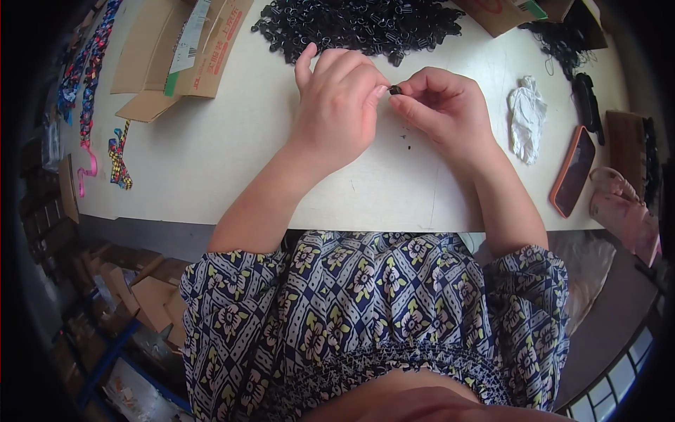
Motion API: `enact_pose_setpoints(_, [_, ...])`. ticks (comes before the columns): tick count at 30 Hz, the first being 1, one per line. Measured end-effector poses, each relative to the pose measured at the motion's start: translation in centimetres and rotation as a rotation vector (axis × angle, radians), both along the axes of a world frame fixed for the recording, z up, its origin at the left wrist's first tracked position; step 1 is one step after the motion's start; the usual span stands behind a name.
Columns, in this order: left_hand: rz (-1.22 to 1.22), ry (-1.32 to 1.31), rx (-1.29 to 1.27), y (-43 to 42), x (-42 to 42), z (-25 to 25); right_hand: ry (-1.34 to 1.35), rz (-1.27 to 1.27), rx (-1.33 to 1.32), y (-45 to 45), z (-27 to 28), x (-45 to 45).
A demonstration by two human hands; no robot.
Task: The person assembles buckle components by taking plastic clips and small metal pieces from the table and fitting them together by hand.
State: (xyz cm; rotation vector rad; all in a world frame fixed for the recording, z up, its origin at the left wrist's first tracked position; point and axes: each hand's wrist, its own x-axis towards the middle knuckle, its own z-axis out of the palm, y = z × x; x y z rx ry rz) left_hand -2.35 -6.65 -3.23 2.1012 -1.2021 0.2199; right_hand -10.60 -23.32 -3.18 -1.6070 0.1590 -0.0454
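Between thumb and fingertip, my right hand [450, 109] pinches a small black piece [395, 90], possibly a plastic clip. My left hand [341, 105] is closed in a pinch right against it, at the piece's left end. What lies between the left fingertips is too small to make out. Just beyond both hands spreads a heap of small black clips with metal rings [358, 28]. A few tiny black bits [406, 143] lie on the pale tabletop [316, 204] below the fingers.
An open cardboard box [204, 63] stands at the left, near patterned straps [119, 162]. To the right lie a crumpled white glove [527, 119], a phone in an orange case [573, 172] and a black tool-like object [587, 105]. Another box [492, 14] sits at the back right.
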Motion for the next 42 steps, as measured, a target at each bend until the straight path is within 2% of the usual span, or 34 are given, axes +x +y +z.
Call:
enact_pose_setpoints(5, [-0.038, -0.172, 0.042, 0.1, 0.4, 0.0, 0.023, 0.026, 0.036, -0.3, 0.0, 0.0])
enact_pose_setpoints(17, [-0.021, 0.014, -0.015, -0.2, 0.0, 0.2, 0.003, -0.007, -0.03, 0.2, 0.3, -0.1])
enact_pose_setpoints(24, [-0.011, -0.023, -0.047, 0.1, 0.5, 0.0, -0.082, -0.101, -0.084, 0.3, 0.1, 0.0])
enact_pose_setpoints(27, [-0.009, -0.005, -0.091, 0.0, 0.4, 0.2, -0.235, -0.091, -0.141, 0.2, -0.4, 0.3])
enact_pose_setpoints(30, [-0.01, -0.026, -0.121, 0.1, 0.6, -0.3, -0.221, -0.09, -0.183, 0.1, -0.2, 0.2])
enact_pose_setpoints(33, [-0.011, -0.035, -0.138, 0.2, 0.8, -0.4, -0.094, -0.125, -0.159, 0.2, 0.5, 0.0])
enact_pose_setpoints(42, [-0.005, -0.024, -0.157, 0.1, 0.7, -0.4, -0.211, -0.113, -0.267, -0.1, 0.0, 0.2])
